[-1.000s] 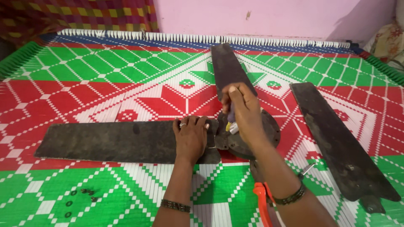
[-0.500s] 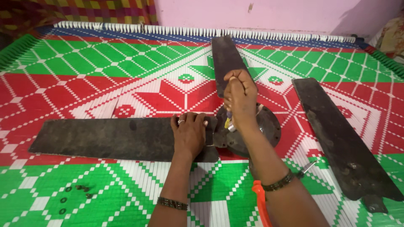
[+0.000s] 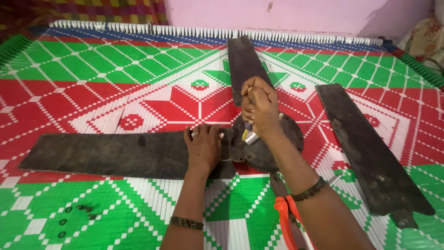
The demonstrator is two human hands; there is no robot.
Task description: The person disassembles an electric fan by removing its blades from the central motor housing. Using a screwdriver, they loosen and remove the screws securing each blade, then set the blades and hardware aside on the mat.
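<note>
Fan motor hub: near half covered by the right hand and forearm; centre not visible. Tool in that hand: only a short blue-and-yellow section with a metal collar shows below the fist; its tip at the hub is hidden, type uncertain. Joint between the hub and the left fan blade is under the left hand; fasteners there cannot be seen. Orange-handled pliers, near side of the hub: jaws partly under the forearm, handles cut off by the bottom edge. Small dark fasteners far left of the hub: too small to tell screws from washers.
</note>
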